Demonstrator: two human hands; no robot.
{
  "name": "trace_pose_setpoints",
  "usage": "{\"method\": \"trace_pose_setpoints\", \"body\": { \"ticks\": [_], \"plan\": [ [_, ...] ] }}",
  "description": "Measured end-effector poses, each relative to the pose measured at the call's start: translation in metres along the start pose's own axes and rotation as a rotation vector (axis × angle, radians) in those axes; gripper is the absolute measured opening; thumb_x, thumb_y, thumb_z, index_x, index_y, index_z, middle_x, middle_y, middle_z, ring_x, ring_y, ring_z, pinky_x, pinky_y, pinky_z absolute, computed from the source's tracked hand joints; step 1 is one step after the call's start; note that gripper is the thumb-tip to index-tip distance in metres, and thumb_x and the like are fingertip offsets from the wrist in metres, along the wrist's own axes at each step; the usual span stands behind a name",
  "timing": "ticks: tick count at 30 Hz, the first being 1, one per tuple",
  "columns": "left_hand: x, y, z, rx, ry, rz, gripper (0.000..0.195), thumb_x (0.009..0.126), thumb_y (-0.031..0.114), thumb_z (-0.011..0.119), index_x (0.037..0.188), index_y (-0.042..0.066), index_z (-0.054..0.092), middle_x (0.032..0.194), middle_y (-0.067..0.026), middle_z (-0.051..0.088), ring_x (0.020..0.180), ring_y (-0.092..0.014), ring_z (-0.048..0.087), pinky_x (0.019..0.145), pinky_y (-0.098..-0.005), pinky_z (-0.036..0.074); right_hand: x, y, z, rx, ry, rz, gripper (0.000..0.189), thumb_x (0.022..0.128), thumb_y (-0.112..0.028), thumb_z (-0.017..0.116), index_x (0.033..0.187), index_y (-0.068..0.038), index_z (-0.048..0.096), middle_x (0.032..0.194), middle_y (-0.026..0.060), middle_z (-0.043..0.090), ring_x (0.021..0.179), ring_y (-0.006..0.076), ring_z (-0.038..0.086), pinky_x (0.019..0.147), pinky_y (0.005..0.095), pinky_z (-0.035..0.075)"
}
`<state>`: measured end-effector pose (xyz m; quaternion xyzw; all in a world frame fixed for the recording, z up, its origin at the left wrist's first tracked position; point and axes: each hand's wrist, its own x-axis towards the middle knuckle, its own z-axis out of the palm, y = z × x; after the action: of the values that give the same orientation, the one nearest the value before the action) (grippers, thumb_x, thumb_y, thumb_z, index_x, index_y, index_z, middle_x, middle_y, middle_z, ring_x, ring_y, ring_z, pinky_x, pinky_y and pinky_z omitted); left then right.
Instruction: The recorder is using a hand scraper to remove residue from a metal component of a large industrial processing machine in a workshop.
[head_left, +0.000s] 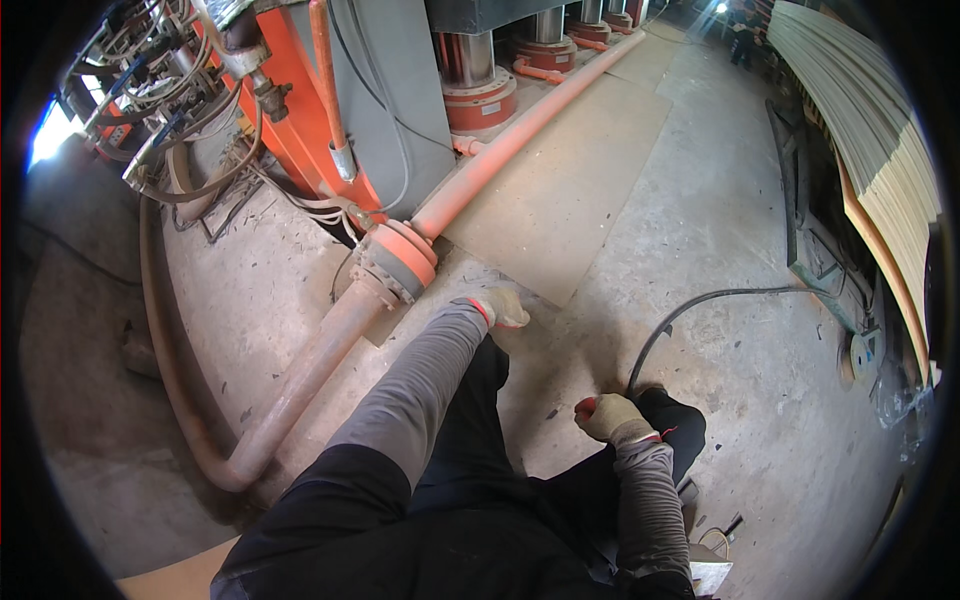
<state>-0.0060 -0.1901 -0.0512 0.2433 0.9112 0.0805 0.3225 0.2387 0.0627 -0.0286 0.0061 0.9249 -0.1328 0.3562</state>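
My left hand (504, 309), in a pale work glove with a red cuff edge, hangs over the concrete floor beside the flanged joint of a large pipe. Its fingers point down and are mostly hidden, so I cannot tell what they do. My right hand (609, 418), in the same kind of glove with red on the finger side, is curled into a fist above my right leg. Nothing sticks out of it. A black hose (675, 315) curves across the floor and disappears behind this hand and leg. The orange-grey flanged coupling (394, 259) lies to the left.
A salmon-coloured pipe (525, 142) runs along the press's hydraulic cylinders (480, 97). Brown pipe (300, 397) bends at left, near hoses and valves (172, 112). Stacked boards (862, 97) and a metal cart frame (810, 247) stand right. A person (744, 34) is far back.
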Motion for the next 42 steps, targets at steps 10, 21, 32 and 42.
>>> {"method": "trace_pose_setpoints", "body": {
  "ticks": [10,21,32,42],
  "plan": [
    [0.001,-0.001,0.001,0.029,0.028,0.027,0.042,0.085,0.049,0.060,0.087,0.013,0.082,0.080,-0.0113,0.077,0.077,-0.028,0.075,0.073,-0.0441,0.057,0.005,0.007,0.007,0.020,0.026,-0.030,0.035,0.095,-0.039,0.068,0.127,-0.029,0.078,0.124,0.0156,0.076,0.117,0.0378,0.072,0.103,0.0481,0.057],
    [0.019,-0.011,0.013,-0.025,0.019,-0.016,0.045,0.084,0.050,0.062,0.099,0.013,0.082,0.082,-0.0106,0.078,0.076,-0.027,0.075,0.071,-0.0424,0.058,0.008,0.011,0.010,0.077,-0.024,0.007,0.035,0.095,-0.025,0.070,0.129,-0.032,0.079,0.128,0.0136,0.076,0.122,0.0337,0.071,0.108,0.0440,0.054],
    [0.025,-0.016,0.015,-0.299,-0.188,-0.127,0.040,0.088,0.042,0.064,0.103,0.009,0.079,0.081,-0.0109,0.078,0.068,-0.028,0.075,0.068,-0.0402,0.061,0.005,0.007,0.007,0.048,-0.022,0.014,0.035,0.095,-0.025,0.069,0.127,-0.032,0.080,0.128,0.0134,0.076,0.122,0.0336,0.071,0.108,0.0438,0.054],
    [0.018,-0.011,0.010,-0.145,-0.174,-0.118,0.041,0.084,0.044,0.066,0.099,0.008,0.078,0.088,-0.0211,0.075,0.085,-0.038,0.075,0.080,-0.0501,0.056,0.004,0.006,0.006,0.054,-0.026,0.031,0.034,0.095,-0.026,0.068,0.126,-0.033,0.080,0.128,0.0126,0.076,0.122,0.0332,0.071,0.108,0.0436,0.054]
  ]
}}
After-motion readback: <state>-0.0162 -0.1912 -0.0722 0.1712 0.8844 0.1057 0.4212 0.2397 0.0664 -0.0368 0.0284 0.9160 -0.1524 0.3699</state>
